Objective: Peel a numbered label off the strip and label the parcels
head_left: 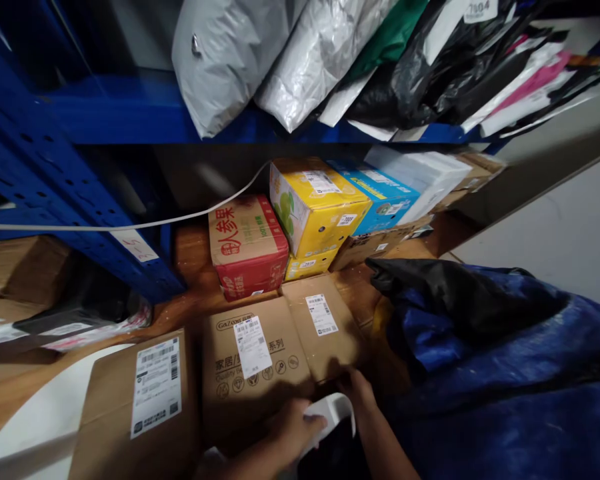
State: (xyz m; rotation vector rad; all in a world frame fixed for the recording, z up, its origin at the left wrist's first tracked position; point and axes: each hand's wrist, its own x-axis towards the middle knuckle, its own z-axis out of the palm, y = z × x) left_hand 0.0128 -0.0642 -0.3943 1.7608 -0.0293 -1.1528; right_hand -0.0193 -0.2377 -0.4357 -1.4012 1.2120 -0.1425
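The white thing (333, 408) is low in the view, a bit right of the middle, in front of the brown boxes. It looks smooth and pale, and it has a thin part that bends over and hangs down on the right. It is a bit blurry, so you can't tell just what it is.

Your left hand (295, 427) has its fingers closed on the white thing, with the thumb lying on its near side. Your right hand (357, 390) is just beside it, at the near edge of the plain box (330, 350). Those fingers are bent, but the tips are in dark shadow. You can't tell if they are apart or together, or if they pinch the box.

The plain box is brown and flat on top, with a white label (322, 315). Touching its left side is the printed box (287, 363), with dark words, a row of little round pictures and its own white label. More to the left sits another brown box (113, 400) with a big label. A shiny blue bag (510, 387) is heaped on your right.
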